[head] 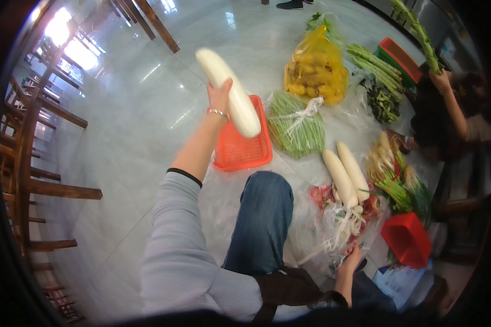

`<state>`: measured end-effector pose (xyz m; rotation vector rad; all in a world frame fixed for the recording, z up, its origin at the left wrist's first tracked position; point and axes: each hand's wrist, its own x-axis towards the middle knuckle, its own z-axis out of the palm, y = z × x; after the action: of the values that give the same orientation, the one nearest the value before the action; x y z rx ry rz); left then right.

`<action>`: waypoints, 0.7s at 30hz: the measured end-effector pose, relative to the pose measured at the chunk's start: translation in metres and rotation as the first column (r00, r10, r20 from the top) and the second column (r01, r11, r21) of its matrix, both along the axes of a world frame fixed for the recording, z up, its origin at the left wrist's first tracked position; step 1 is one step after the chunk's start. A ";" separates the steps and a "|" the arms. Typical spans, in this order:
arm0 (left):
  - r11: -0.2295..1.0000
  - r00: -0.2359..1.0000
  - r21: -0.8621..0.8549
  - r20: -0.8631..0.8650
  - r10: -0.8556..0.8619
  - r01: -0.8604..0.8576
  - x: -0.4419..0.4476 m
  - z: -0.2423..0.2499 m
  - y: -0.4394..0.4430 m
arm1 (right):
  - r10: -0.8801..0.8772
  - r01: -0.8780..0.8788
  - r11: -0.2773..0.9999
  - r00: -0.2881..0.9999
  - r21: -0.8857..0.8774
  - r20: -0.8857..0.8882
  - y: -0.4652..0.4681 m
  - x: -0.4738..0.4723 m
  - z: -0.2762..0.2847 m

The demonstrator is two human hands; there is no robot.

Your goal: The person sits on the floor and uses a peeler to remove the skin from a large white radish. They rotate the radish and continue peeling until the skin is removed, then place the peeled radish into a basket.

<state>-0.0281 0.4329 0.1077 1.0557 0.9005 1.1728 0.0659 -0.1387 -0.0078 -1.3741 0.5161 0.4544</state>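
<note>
My left hand (221, 98) grips a long white radish (233, 96) around its middle, raised above the far side of a red plastic basket (245, 149). At the lower right, my right hand (351, 257) is closed on a small tool (342, 260) that looks like a peeler; its form is partly hidden. Beside that hand lie pale peelings (350, 225) on a clear plastic bag. Two more white radishes (340, 175) rest next to each other, their lower ends by the peelings and reddish scraps.
Bagged green beans (296, 128) and a yellow bag of potatoes or similar tubers (316, 69) lie beyond the basket. Spring onions (388, 175) and a red container (407, 239) are at right. A nearby person's hand (441, 79) holds a green stalk. Wooden furniture legs (65, 190) stand left.
</note>
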 end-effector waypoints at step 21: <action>0.964 0.505 -0.118 -0.833 -0.227 0.239 -0.038 -0.296 -0.044 | 0.125 -0.125 0.992 0.983 0.009 -0.132 0.019 0.017 -0.005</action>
<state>-0.0663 0.3885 -0.1883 1.7555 1.4319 0.3571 0.0825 -0.1200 -0.0130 -1.3869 0.5399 0.6511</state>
